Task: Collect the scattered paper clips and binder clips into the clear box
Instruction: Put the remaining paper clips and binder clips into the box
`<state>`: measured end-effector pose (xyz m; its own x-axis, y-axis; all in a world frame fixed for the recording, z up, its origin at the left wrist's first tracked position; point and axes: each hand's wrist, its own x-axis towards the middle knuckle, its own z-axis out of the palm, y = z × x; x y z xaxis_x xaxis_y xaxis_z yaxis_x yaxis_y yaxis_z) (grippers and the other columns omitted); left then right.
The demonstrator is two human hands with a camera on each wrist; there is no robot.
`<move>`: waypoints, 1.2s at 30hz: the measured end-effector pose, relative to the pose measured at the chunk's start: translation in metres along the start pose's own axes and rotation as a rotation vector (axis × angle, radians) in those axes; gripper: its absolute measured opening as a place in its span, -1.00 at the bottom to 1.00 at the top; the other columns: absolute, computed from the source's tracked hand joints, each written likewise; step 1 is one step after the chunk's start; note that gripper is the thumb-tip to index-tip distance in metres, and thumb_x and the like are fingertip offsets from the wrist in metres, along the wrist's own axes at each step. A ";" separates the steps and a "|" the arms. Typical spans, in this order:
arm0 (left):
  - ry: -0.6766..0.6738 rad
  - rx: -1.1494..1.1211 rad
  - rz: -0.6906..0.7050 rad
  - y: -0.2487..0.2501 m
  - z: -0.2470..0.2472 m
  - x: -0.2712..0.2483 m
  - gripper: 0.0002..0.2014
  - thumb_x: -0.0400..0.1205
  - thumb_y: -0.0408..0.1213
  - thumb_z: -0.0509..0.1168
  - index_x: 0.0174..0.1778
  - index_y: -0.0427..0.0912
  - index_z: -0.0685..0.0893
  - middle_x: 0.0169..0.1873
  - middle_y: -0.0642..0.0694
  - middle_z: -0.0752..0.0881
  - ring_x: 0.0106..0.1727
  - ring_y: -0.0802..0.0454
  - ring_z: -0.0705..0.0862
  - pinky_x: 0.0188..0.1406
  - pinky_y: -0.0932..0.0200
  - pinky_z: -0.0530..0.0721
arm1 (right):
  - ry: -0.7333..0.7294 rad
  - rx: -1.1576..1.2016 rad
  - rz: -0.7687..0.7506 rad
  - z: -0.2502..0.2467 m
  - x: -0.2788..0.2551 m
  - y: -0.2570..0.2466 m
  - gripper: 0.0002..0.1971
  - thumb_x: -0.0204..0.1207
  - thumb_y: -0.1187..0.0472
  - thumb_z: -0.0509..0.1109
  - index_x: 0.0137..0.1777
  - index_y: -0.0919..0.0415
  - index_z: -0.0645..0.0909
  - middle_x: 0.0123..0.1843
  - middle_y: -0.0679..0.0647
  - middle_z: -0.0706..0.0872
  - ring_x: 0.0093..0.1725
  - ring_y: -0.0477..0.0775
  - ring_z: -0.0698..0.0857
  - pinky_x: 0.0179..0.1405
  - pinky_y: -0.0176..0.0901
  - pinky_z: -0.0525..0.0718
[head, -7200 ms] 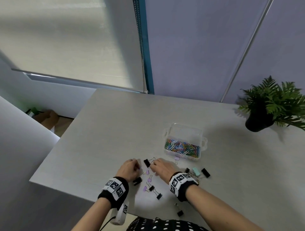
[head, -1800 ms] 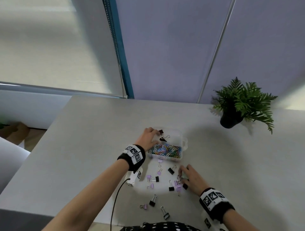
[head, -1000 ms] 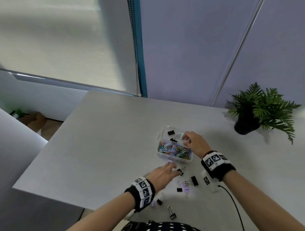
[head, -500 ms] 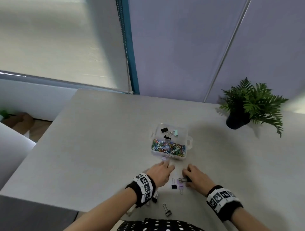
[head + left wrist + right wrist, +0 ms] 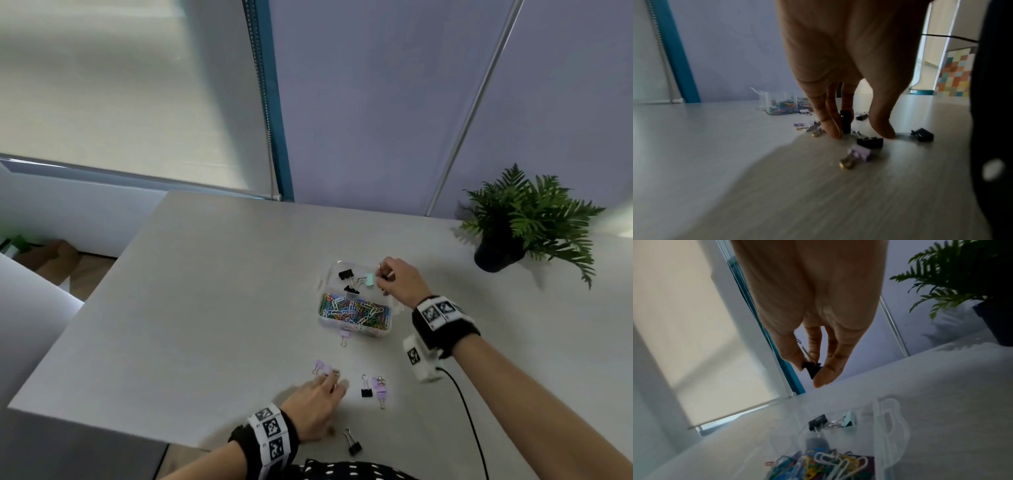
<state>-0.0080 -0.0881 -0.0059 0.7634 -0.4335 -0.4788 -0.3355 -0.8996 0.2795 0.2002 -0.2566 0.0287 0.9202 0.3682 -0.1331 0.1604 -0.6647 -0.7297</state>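
Note:
The clear box sits mid-table, with coloured paper clips in its near compartment. A black binder clip and a mint one lie in the far compartment. My right hand hovers over that far compartment. In the right wrist view it pinches a small black binder clip between thumb and fingers. My left hand is near the front edge, fingertips down on the table among loose purple clips and black clips, thumb apart, gripping nothing.
One purple clip lies against the box front. A black and a purple clip lie to the right of my left hand, and another black one lies by the table's front edge. A potted plant stands at the far right. A cable trails from my right wrist.
My right hand lifted a black binder clip off the table and carried it over the box's far compartment. My left hand slid slightly left and back among the loose clips.

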 end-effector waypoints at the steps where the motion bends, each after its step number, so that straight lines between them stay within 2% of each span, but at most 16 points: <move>1: -0.006 0.006 -0.006 0.002 0.002 -0.001 -0.39 0.57 -0.46 0.17 0.53 -0.24 0.13 0.56 -0.31 0.15 0.48 -0.29 0.35 0.28 -0.16 0.54 | 0.009 -0.012 0.011 0.000 0.009 -0.001 -0.91 0.49 0.39 0.35 -0.07 0.29 0.49 0.00 0.29 0.59 -0.16 0.17 0.64 -0.35 -0.40 0.70; 3: 0.007 0.000 -0.020 0.002 0.005 -0.002 -0.38 0.55 -0.55 0.16 0.53 -0.25 0.13 0.55 -0.32 0.17 0.45 -0.30 0.38 0.27 -0.16 0.54 | 0.006 -0.061 0.038 0.002 0.021 0.002 -0.84 0.49 0.36 0.34 0.05 0.33 0.51 0.07 0.30 0.60 -0.05 0.23 0.64 -0.05 -0.08 0.72; 4: 0.018 -0.004 -0.029 0.000 0.006 -0.001 -0.38 0.55 -0.57 0.16 0.53 -0.24 0.14 0.53 -0.32 0.20 0.43 -0.30 0.40 0.26 -0.16 0.55 | -0.005 -0.095 0.052 0.004 0.022 0.004 -0.78 0.50 0.33 0.34 0.12 0.32 0.50 0.11 0.27 0.59 0.01 0.24 0.63 0.08 0.02 0.67; 5: 0.029 -0.009 -0.039 -0.003 0.008 0.000 -0.39 0.55 -0.58 0.15 0.52 -0.24 0.15 0.51 -0.32 0.23 0.41 -0.30 0.41 0.23 -0.16 0.56 | -0.017 -0.126 0.054 0.006 0.021 0.005 -0.74 0.51 0.30 0.33 0.17 0.31 0.49 0.14 0.23 0.57 0.05 0.22 0.63 0.12 0.00 0.62; 7: 0.042 -0.016 -0.054 -0.006 0.009 0.001 -0.44 0.55 -0.58 0.11 0.48 -0.25 0.19 0.45 -0.31 0.30 0.36 -0.29 0.44 0.17 -0.15 0.57 | -0.039 -0.183 -0.004 0.009 0.011 0.006 -0.76 0.52 0.28 0.32 0.17 0.26 0.49 0.13 0.17 0.57 0.04 0.14 0.63 0.06 -0.13 0.59; 10: 0.049 -0.043 -0.037 -0.007 0.009 0.001 -0.56 0.57 -0.54 0.07 0.39 -0.30 0.28 0.37 -0.29 0.36 0.33 -0.28 0.45 0.14 -0.14 0.55 | -0.114 -0.204 -0.170 0.014 -0.020 0.004 -0.89 0.53 0.31 0.32 0.04 0.26 0.56 0.03 0.16 0.66 -0.06 0.05 0.64 -0.11 -0.42 0.52; 12: 0.082 -0.078 -0.024 -0.009 0.008 0.003 -0.64 0.56 -0.53 0.08 0.29 -0.30 0.35 0.34 -0.26 0.39 0.32 -0.24 0.47 0.12 -0.08 0.55 | -0.220 -0.196 -0.221 0.017 -0.043 0.007 -0.90 0.53 0.33 0.33 0.01 0.26 0.59 0.00 0.16 0.71 -0.07 0.02 0.64 -0.12 -0.48 0.48; 16: 0.154 -0.163 0.012 -0.020 0.009 0.008 -0.71 0.53 -0.50 0.14 0.18 -0.32 0.43 0.27 -0.20 0.42 0.25 -0.15 0.51 0.07 0.14 0.48 | -0.414 -0.380 -0.204 0.033 -0.082 0.030 -0.82 0.53 0.23 0.32 0.12 0.18 0.55 0.12 0.12 0.66 -0.05 0.01 0.62 -0.03 -0.20 0.61; 19: 0.208 -0.246 0.023 -0.026 0.006 0.011 -0.72 0.51 -0.46 0.16 0.15 -0.36 0.48 0.20 -0.23 0.48 0.17 -0.15 0.54 0.02 0.28 0.41 | -0.481 -0.486 -0.124 0.046 -0.106 0.045 -0.62 0.49 0.11 0.35 0.28 0.12 0.42 0.28 0.06 0.49 0.17 0.05 0.55 0.09 -0.10 0.57; 22: 0.234 -0.384 -0.039 -0.031 0.004 0.012 -0.78 0.50 -0.46 0.20 0.06 -0.34 0.53 0.13 -0.24 0.55 0.06 -0.15 0.59 -0.06 0.33 0.43 | -0.504 -0.536 -0.092 0.060 -0.120 0.049 -0.47 0.40 0.03 0.43 0.33 0.11 0.35 0.31 0.07 0.40 0.27 0.07 0.44 0.07 -0.03 0.60; 24: 0.227 -0.420 -0.070 -0.035 0.005 0.013 -0.77 0.50 -0.46 0.20 0.07 -0.34 0.53 0.15 -0.25 0.55 0.12 -0.16 0.60 0.06 0.29 0.44 | -0.471 -0.553 -0.098 0.070 -0.123 0.050 -0.49 0.38 0.07 0.42 0.29 0.13 0.36 0.29 0.08 0.38 0.25 0.09 0.41 -0.04 -0.01 0.62; 26: 0.206 -0.417 -0.082 -0.038 0.010 0.012 -0.75 0.49 -0.46 0.19 0.09 -0.34 0.51 0.18 -0.23 0.53 0.18 -0.17 0.58 0.15 0.26 0.43 | -0.422 -0.542 -0.098 0.079 -0.125 0.050 -0.61 0.40 0.17 0.36 0.20 0.18 0.38 0.24 0.12 0.40 0.19 0.12 0.41 -0.19 -0.06 0.52; 29: 0.225 -0.417 -0.043 -0.035 0.013 0.008 -0.78 0.52 -0.43 0.18 0.07 -0.35 0.50 0.22 -0.24 0.51 0.24 -0.17 0.56 0.35 0.12 0.47 | -0.361 -0.504 -0.110 0.088 -0.125 0.052 -0.80 0.47 0.25 0.28 0.06 0.25 0.41 0.16 0.16 0.45 0.10 0.14 0.44 -0.20 -0.14 0.39; 31: 0.206 -0.328 -0.011 -0.031 0.014 0.003 -0.66 0.60 -0.31 0.19 0.26 -0.35 0.43 0.38 -0.23 0.42 0.42 -0.12 0.45 0.48 0.19 0.37 | -0.345 -0.477 -0.108 0.089 -0.123 0.055 -0.86 0.47 0.27 0.27 0.00 0.25 0.43 0.11 0.15 0.47 0.06 0.13 0.45 -0.18 -0.16 0.38; 33: 0.150 -0.187 0.019 -0.025 0.014 0.001 -0.59 0.60 -0.28 0.21 0.35 -0.36 0.37 0.46 -0.22 0.32 0.52 -0.08 0.31 0.46 0.25 0.27 | -0.346 -0.438 -0.093 0.089 -0.121 0.056 -0.89 0.43 0.30 0.27 -0.06 0.22 0.44 0.01 0.10 0.44 0.00 0.11 0.43 -0.18 -0.17 0.38; 36: 0.087 -0.022 0.061 -0.014 0.008 0.000 -0.60 0.59 -0.37 0.18 0.36 -0.31 0.35 0.40 -0.25 0.36 0.40 -0.16 0.40 0.21 0.04 0.47 | -0.375 -0.356 -0.061 0.086 -0.118 0.055 -0.84 0.36 0.33 0.30 -0.19 0.12 0.36 -0.10 0.00 0.36 -0.08 0.05 0.39 -0.29 -0.32 0.33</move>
<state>-0.0078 -0.0761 -0.0166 0.7873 -0.4802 -0.3867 -0.3711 -0.8699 0.3248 0.0695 -0.2806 -0.0534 0.7243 0.5776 -0.3765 0.3813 -0.7905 -0.4793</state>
